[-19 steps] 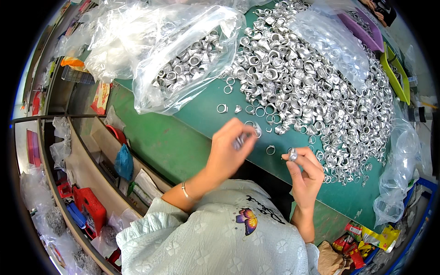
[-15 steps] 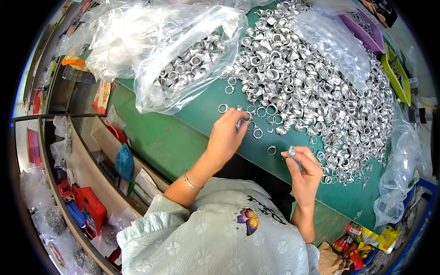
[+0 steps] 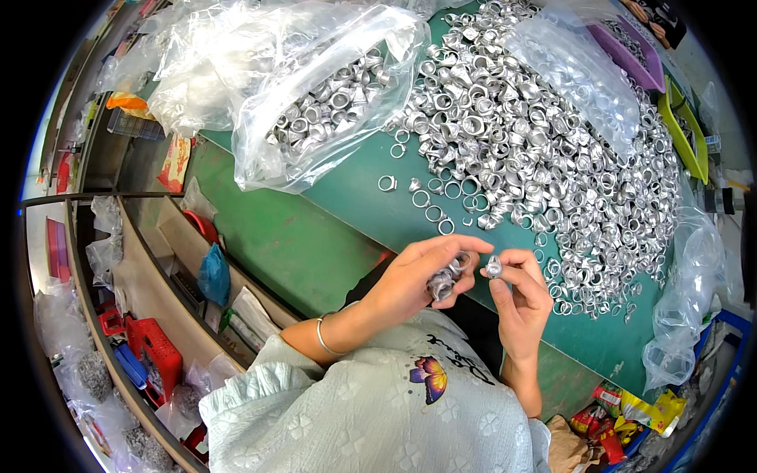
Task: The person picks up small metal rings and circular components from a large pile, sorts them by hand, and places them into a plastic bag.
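Note:
My left hand (image 3: 400, 282) is curled around several silver rings (image 3: 443, 282), its index finger reaching toward my right hand. Between the thumb and index finger of my right hand (image 3: 523, 309) a single silver ring (image 3: 494, 267) is pinched, its decorated face up. Both hands hover close together over the near edge of the green table (image 3: 355, 193). Just beyond them spreads a large heap of silver rings (image 3: 505, 134). A few loose rings (image 3: 434, 214) lie apart at the heap's near left side.
A clear plastic bag (image 3: 260, 162) with rings inside lies at the table's left. Another plastic bag (image 3: 572, 71) rests on the heap. Purple (image 3: 648, 72) and yellow-green (image 3: 695, 162) bins stand far right. Wooden shelving (image 3: 169, 284) is at my left, a blue crate (image 3: 721, 386) at lower right.
My left hand has moved from the loose rings toward me and right, beside my right hand, with several rings in its grasp. The loose ring near my right hand no longer shows on the table.

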`<action>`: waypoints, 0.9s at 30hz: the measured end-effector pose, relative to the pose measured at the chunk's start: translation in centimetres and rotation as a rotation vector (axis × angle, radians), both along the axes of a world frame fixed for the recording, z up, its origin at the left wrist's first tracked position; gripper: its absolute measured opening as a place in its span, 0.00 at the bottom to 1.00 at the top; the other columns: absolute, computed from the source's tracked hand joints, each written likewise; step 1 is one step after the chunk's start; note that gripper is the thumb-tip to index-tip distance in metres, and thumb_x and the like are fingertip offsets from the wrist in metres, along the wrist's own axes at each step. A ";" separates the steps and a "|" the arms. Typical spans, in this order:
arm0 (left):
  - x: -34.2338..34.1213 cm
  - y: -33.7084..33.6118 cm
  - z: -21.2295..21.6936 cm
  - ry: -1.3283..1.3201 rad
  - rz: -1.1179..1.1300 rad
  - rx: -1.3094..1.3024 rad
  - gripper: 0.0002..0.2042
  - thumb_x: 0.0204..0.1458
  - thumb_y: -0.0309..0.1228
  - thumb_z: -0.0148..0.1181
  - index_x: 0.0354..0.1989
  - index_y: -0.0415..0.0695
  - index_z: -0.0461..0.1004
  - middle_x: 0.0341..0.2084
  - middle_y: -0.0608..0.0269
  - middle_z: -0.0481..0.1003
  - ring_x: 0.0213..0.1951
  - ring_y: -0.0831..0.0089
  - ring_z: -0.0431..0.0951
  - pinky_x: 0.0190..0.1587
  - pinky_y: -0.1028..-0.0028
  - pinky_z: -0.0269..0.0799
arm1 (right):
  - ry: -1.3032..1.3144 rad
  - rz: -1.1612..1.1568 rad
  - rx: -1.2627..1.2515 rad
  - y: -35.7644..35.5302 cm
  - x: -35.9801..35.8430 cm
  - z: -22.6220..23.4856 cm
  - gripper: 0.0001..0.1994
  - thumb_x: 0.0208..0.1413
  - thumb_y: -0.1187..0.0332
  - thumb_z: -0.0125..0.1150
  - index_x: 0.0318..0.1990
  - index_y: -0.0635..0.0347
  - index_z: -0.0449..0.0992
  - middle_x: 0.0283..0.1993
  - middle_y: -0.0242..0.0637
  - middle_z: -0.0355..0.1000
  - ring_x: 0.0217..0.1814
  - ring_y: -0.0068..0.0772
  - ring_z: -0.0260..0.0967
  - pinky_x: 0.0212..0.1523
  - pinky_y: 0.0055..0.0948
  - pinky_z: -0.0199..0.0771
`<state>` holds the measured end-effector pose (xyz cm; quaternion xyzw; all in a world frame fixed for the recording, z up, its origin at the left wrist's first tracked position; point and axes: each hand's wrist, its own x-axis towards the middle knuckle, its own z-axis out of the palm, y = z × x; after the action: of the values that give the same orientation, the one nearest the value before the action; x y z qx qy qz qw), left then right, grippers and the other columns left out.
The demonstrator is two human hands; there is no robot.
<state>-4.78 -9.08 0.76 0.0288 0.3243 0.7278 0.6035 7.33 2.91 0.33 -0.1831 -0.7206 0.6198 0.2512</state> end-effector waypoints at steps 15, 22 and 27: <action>0.3 -0.4 1.6 0.459 -0.231 -0.051 0.22 0.55 0.26 0.51 0.59 0.39 0.58 0.35 0.67 0.69 0.30 0.85 0.66 0.31 0.84 0.63 | -0.013 0.107 -0.321 0.2 0.7 0.1 0.05 0.51 0.74 0.59 0.34 0.66 0.71 0.34 0.34 0.64 0.34 0.24 0.62 0.37 0.23 0.63; 1.3 0.1 0.5 0.919 0.045 -0.076 0.16 0.50 0.21 0.56 0.49 0.38 0.70 0.35 0.63 0.74 0.32 0.80 0.72 0.34 0.78 0.68 | 0.135 0.127 -0.685 -0.8 0.5 -0.9 0.07 0.57 0.70 0.55 0.36 0.66 0.70 0.38 0.32 0.63 0.40 0.23 0.63 0.44 0.23 0.63; 1.0 0.1 0.9 1.105 0.125 -0.103 0.15 0.45 0.18 0.57 0.45 0.37 0.74 0.30 0.59 0.75 0.29 0.76 0.73 0.31 0.78 0.67 | 0.164 0.126 -0.644 -0.9 0.3 -1.2 0.06 0.56 0.71 0.55 0.37 0.66 0.70 0.39 0.34 0.65 0.41 0.24 0.64 0.45 0.24 0.63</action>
<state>-3.76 -8.93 1.71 0.3572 0.6287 0.6221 0.3003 7.65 2.01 -0.84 -0.1577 -0.4751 0.8425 0.1990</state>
